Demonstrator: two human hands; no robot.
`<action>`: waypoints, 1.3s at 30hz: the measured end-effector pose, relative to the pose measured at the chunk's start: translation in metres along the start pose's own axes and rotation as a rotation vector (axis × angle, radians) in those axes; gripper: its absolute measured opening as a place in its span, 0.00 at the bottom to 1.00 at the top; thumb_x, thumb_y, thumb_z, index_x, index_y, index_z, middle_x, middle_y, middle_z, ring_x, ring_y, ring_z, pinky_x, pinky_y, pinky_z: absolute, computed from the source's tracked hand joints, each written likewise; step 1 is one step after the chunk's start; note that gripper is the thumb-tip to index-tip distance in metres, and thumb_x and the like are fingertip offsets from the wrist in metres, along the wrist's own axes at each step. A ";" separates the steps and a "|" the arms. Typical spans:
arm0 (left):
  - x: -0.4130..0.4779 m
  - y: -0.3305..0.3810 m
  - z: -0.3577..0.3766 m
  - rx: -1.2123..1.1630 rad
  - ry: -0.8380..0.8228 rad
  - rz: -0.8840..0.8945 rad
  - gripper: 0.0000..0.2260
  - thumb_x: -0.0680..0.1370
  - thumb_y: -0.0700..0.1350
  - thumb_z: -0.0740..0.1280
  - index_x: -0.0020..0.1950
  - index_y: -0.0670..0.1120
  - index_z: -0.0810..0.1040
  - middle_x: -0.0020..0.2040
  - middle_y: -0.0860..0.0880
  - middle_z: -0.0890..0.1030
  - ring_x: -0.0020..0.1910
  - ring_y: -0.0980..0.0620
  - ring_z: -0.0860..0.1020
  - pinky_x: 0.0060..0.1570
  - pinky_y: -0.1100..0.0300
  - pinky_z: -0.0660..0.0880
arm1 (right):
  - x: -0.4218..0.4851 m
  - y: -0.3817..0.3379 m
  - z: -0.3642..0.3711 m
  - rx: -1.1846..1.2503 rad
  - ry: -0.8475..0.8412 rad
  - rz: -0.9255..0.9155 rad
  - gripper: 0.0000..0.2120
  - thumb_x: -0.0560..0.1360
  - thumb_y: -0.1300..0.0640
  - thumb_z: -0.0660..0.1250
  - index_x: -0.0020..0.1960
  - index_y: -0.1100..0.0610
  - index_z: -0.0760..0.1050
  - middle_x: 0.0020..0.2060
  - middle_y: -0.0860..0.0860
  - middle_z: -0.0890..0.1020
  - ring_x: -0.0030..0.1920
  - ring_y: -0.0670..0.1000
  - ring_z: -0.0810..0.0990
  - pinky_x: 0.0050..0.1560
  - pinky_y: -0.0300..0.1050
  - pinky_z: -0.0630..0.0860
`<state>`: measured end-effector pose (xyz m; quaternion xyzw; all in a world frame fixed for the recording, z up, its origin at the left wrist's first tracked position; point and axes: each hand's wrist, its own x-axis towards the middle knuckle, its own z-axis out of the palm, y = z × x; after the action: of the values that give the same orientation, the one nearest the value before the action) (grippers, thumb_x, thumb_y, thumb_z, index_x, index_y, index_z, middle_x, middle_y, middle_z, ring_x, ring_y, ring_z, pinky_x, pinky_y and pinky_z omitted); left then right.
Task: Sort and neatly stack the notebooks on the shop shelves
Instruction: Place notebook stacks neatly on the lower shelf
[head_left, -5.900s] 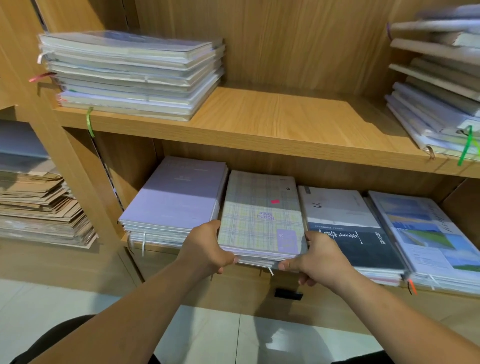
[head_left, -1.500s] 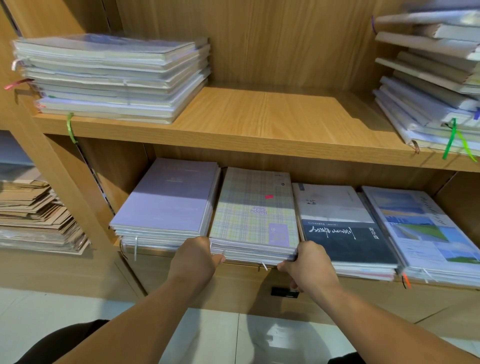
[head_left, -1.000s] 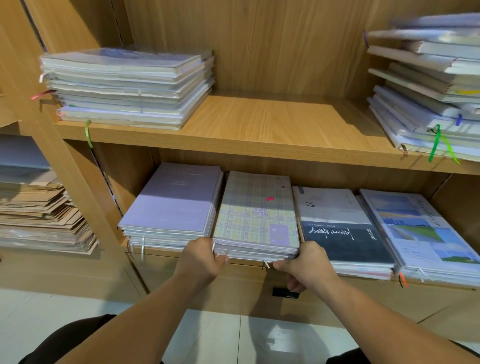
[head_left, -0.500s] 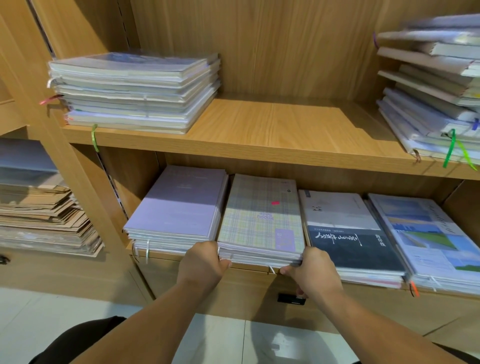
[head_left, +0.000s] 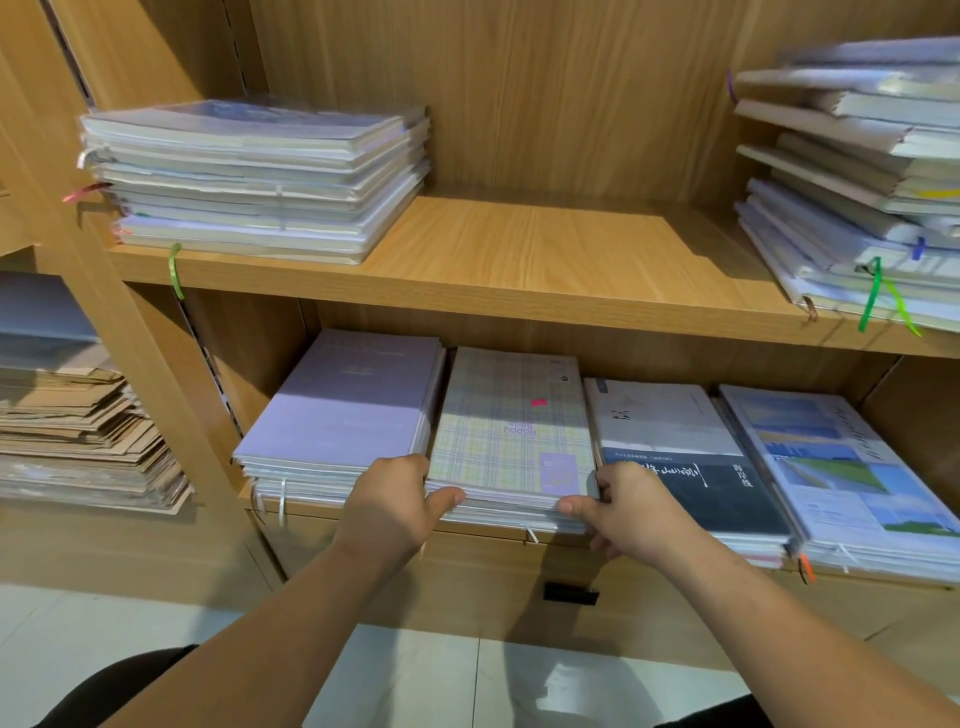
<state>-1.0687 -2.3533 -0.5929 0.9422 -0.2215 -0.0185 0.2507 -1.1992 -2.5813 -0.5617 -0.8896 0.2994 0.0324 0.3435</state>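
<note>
Upper shelf, middle: bare board (head_left: 545, 249), open from the front.
Upper shelf, ends: the wrapped notebook stack (head_left: 249, 176) blocks the left end. The uneven notebook stack (head_left: 852, 197) blocks the right end, its green ribbon (head_left: 875, 296) hanging over the edge.
Lower shelf, overhead: low gap under the upper board.
Lower shelf, sideways: the lilac stack (head_left: 348, 405), plaid stack (head_left: 509, 431), dark-covered stack (head_left: 675, 441) and landscape-covered stack (head_left: 841, 467) lie side by side, with only narrow slits between them.
Slits beside plaid stack: the left hand (head_left: 387, 509) and right hand (head_left: 631, 506) fill them at the front corners.
Front: open above the tiled floor (head_left: 467, 686).
Left: the upright post (head_left: 130, 338) walls off the kraft paper pile (head_left: 78, 441).
</note>
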 end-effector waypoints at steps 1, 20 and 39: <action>0.001 0.000 0.000 -0.005 0.000 -0.011 0.19 0.76 0.63 0.71 0.39 0.50 0.72 0.34 0.51 0.78 0.35 0.53 0.77 0.32 0.59 0.67 | 0.001 0.000 0.000 -0.007 0.002 -0.005 0.20 0.75 0.43 0.75 0.47 0.59 0.74 0.37 0.56 0.86 0.35 0.53 0.87 0.45 0.57 0.85; 0.004 0.005 0.006 -0.008 0.042 -0.063 0.22 0.75 0.63 0.72 0.36 0.50 0.66 0.32 0.51 0.72 0.31 0.55 0.70 0.27 0.60 0.59 | 0.013 0.009 0.006 0.071 0.067 0.031 0.19 0.68 0.47 0.82 0.49 0.59 0.80 0.32 0.55 0.86 0.31 0.54 0.86 0.39 0.59 0.85; -0.034 0.016 -0.027 -0.179 0.020 0.025 0.12 0.78 0.56 0.71 0.43 0.51 0.73 0.32 0.52 0.77 0.33 0.55 0.76 0.35 0.58 0.74 | -0.042 -0.029 -0.016 -0.509 0.045 0.016 0.20 0.71 0.34 0.73 0.45 0.50 0.75 0.43 0.47 0.81 0.45 0.49 0.82 0.45 0.47 0.81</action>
<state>-1.1020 -2.3391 -0.5640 0.9132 -0.2284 -0.0259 0.3364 -1.2203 -2.5533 -0.5212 -0.9455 0.2961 0.0897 0.1017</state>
